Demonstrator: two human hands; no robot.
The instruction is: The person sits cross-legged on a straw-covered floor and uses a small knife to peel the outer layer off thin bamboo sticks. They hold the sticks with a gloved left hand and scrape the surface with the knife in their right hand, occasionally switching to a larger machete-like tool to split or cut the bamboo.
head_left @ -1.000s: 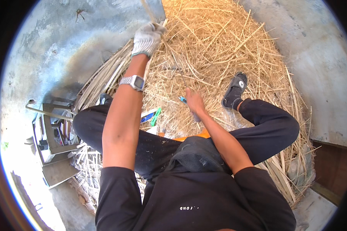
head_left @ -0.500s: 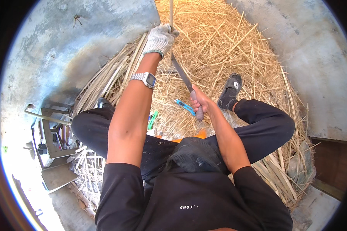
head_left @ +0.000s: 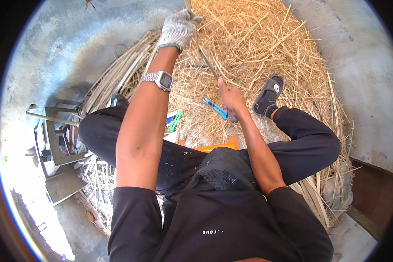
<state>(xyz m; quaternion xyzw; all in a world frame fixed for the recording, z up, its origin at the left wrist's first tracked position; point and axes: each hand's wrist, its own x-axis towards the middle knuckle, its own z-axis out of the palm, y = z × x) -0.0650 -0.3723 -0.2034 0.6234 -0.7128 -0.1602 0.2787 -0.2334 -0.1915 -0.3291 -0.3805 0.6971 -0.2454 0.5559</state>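
My left hand [head_left: 179, 29], in a whitish knit work glove, is closed around a thin pale strip [head_left: 188, 6], which looks like split bamboo and runs up past the top of the view. Bare-skinned, my right hand [head_left: 232, 99] grips the handle of a long knife [head_left: 208, 64]. The knife's narrow dark blade slants up and left, and its tip is close to the strip just below my glove. Whether blade and strip touch, I cannot tell. A blue utility knife [head_left: 215, 108] lies on the shavings beside my right hand.
Pale shavings [head_left: 249, 39] cover the floor between concrete walls [head_left: 353, 56]. Long strips [head_left: 118, 72] are stacked along the left wall. Close to my legs lie a green tool [head_left: 176, 121] and an orange object [head_left: 220, 145]. A wooden stool-like frame [head_left: 52, 139] stands at the left.
My left hand has shifted slightly up and left with the strip. The right hand has risen a little, and the knife's blade has turned more edge-on to view.
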